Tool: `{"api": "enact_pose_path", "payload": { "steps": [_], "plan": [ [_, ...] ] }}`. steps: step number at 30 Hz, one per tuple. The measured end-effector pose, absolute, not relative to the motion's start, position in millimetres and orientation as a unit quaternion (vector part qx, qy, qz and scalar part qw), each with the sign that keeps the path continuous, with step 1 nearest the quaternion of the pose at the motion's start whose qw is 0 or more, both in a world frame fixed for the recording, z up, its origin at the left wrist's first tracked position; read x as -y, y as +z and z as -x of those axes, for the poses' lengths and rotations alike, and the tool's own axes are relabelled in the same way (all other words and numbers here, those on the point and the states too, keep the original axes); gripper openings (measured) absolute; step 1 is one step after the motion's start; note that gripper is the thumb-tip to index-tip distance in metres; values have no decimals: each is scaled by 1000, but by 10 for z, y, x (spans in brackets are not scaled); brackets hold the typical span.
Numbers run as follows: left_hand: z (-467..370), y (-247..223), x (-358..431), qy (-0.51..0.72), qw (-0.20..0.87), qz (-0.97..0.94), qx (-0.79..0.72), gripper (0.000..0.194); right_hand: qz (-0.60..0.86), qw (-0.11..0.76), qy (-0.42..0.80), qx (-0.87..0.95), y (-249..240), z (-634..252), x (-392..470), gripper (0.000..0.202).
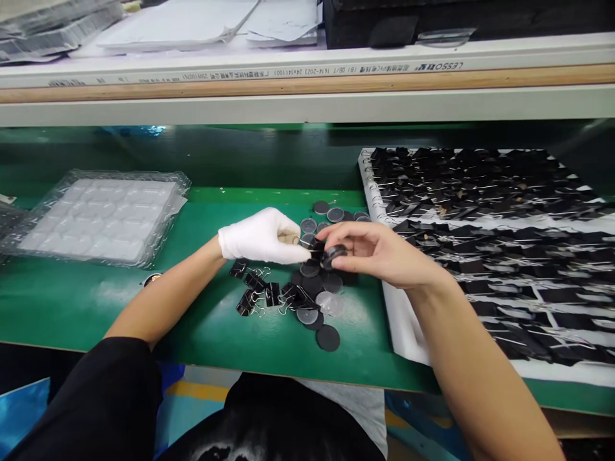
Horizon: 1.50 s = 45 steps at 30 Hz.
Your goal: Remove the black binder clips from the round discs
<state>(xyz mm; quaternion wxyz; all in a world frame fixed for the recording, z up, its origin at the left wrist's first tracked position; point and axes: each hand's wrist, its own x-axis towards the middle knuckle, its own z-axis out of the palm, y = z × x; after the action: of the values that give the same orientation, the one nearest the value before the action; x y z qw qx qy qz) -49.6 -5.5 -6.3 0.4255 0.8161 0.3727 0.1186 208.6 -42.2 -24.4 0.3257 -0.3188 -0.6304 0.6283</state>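
Note:
My left hand (262,238), in a white glove, is closed on a black binder clip (316,248) with a metal handle between thumb and fingers. Bare, my right hand (379,255) pinches a dark round disc piece (332,257) at its edge, right beside the clip. Whether the clip grips the disc piece, I cannot tell. Under and around both hands lie loose black discs (328,338) and clear round discs (330,303). Several more binder clips (272,294) are scattered on the green tabletop (202,320), below my left hand.
On the right, a white board (401,320) carries rows of black binder clips (509,256). Clear plastic trays (100,218) are stacked at the left. A shelf edge (307,102) crosses above the table, with papers (182,25) and a black box (528,22) on it.

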Motion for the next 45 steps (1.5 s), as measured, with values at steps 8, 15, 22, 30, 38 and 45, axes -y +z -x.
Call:
{"api": "enact_pose_path", "payload": {
  "steps": [8,15,22,30,38,45],
  "plan": [
    [492,21,52,224,372,-800,-415,45,441,418,510,609,-321,-2135,327,39],
    [403,-105,139,208,311,-855,-361,50,458,327,486,669,-257,-2211,325,37],
    [386,-79,163,154,302,-875,-345,47,472,258,485,689,-231,-2243,341,51],
    [343,-79,203,136,315,-877,-337,47,467,242,475,706,-215,-2249,359,49],
    [433,76,182,52,287,-874,-388,38,462,390,520,603,-251,-2229,340,50],
    [268,-110,470,-38,139,-972,-183,25,408,477,640,443,-244,-2127,327,54]
  ]
}}
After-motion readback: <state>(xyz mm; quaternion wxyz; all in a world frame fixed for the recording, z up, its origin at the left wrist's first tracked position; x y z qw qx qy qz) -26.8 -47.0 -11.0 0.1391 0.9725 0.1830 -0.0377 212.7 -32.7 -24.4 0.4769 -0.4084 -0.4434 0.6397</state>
